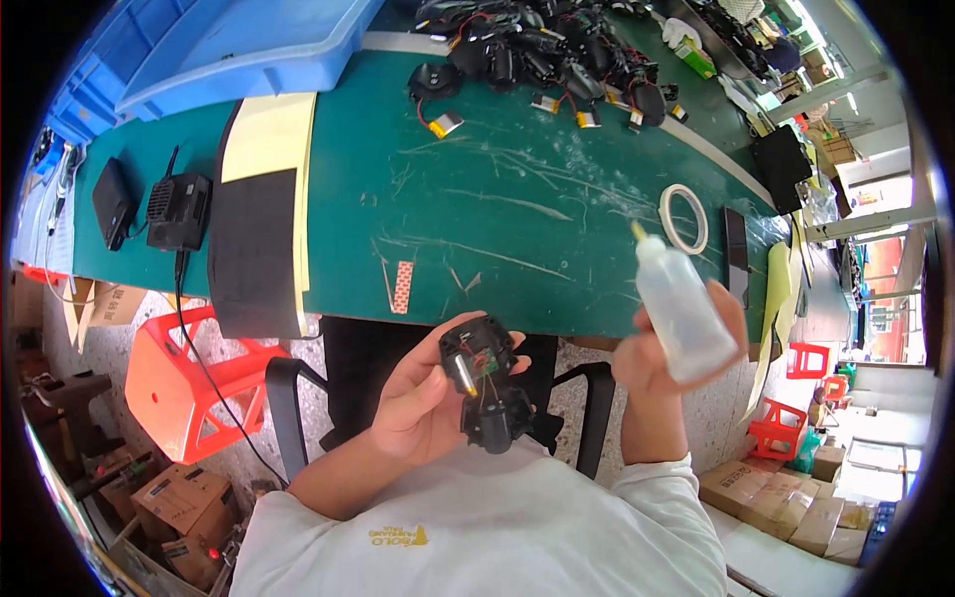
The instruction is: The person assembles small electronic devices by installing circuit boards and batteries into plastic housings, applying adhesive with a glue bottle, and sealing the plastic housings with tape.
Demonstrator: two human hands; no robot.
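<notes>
My left hand (pixel 413 398) is closed round an opened black plastic housing (pixel 477 343), held over my lap just off the table's near edge. Inside the housing a small green circuit board (pixel 485 362), thin wires and a silver battery cell with a yellow end (pixel 464 376) show. A second black shell part (pixel 497 422) hangs below, seemingly joined by the wires. In my right hand (pixel 647 348) is a translucent white squeeze bottle (pixel 684 308), tilted, its yellowish nozzle pointing up and away to the left. Bottle and housing are well apart.
A green table (pixel 448 219) spans the front. At its back lies a heap of black units (pixel 557 60) with wired batteries. A tape roll (pixel 683 219) lies right. Blue trays (pixel 239 60), a black box (pixel 179 211) and yellow-black sheets (pixel 261 219) are left. A red stool (pixel 164 388) stands below.
</notes>
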